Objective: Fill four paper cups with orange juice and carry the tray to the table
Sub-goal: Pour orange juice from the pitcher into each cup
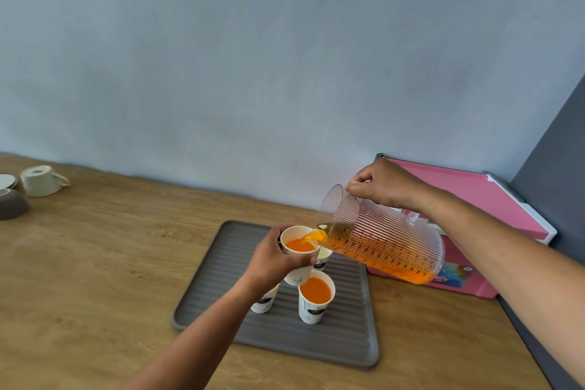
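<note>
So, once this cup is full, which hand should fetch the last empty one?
Probably the left hand: it holds that cup right by the empty cup; the right hand grips the pitcher.

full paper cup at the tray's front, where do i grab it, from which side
Grip the full paper cup by its side wall at mid-height, from its right: it stands upright, juice near the open rim, and another cup and the left forearm crowd its left.

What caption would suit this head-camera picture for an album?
Right hand tips a ribbed pitcher, pouring orange juice into a paper cup held by the left hand over the grey tray.
</note>
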`<state>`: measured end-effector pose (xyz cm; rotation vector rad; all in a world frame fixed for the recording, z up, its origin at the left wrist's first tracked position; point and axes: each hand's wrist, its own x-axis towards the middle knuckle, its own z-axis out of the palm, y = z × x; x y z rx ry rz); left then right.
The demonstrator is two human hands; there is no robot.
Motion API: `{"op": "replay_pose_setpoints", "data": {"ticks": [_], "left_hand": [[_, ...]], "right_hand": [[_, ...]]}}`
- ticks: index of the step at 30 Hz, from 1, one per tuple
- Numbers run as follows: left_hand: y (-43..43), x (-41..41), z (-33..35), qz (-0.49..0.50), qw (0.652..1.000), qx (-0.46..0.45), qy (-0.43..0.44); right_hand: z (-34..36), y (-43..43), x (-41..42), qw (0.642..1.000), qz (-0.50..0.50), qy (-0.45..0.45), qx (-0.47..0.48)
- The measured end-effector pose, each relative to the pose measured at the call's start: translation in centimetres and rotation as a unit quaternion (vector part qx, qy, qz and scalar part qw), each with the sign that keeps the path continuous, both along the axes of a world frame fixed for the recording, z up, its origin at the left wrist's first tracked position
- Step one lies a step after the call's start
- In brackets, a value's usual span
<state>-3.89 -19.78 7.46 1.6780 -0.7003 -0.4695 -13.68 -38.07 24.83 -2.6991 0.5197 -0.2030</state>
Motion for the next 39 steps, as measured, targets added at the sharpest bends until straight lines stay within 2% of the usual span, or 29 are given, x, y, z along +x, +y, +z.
{"op": "replay_pose_setpoints", "data": {"ticks": [31,39], "left_hand": [[-0.5,-0.4,-0.9,-0.002,1.000,-0.010,0.014],[-0.7,0.0,-0.2,0.003,1.000,-0.007,-0.008]], "right_hand": [[-1.3,-1.3,-0.9,1.000,-0.005,-0.009,0.010],[-1.9,-2.1,-1.4,0.994,-0.023,-0.060,0.094]]}}
